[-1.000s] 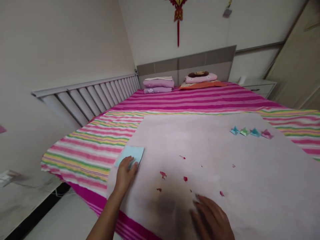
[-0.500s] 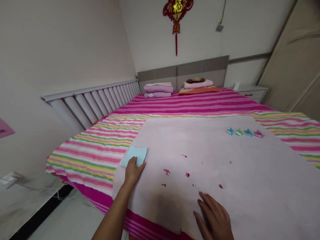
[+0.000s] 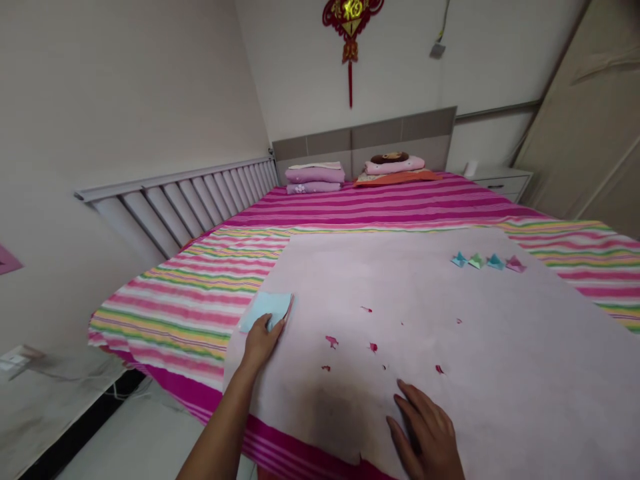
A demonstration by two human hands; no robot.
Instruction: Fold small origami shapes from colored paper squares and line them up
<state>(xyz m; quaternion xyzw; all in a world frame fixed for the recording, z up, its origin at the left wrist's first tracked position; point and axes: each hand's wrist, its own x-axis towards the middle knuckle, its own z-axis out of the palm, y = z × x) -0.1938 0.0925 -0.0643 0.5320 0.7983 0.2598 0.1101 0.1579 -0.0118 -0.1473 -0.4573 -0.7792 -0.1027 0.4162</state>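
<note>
A stack of square paper (image 3: pixel 265 308) with a light blue sheet on top lies at the left edge of the large white sheet (image 3: pixel 345 267). My left hand (image 3: pixel 260 343) grips its near right corner, fingers on top and thumb at the side edge. Pinkish layers show along that edge, slightly raised. My right hand (image 3: pixel 427 430) rests low on the white sheet, fingers apart, holding nothing. Between and beyond the hands are several small red scraps, among them a pink-red piece (image 3: pixel 331 342) and a dark red piece (image 3: pixel 373 347).
Folded paper shapes stand in a row at the right back: a blue one (image 3: pixel 459 260), a green one (image 3: pixel 477 261), another blue one (image 3: pixel 495 262) and a pink one (image 3: pixel 515 265). Striped bedding (image 3: pixel 180 303) surrounds the sheet. A radiator (image 3: pixel 195 203) runs along the left wall.
My left thumb has shifted a little at the paper stack, and the stack's right edge now shows more pink layers, slightly lifted. My right hand stays put. The view shifts slightly.
</note>
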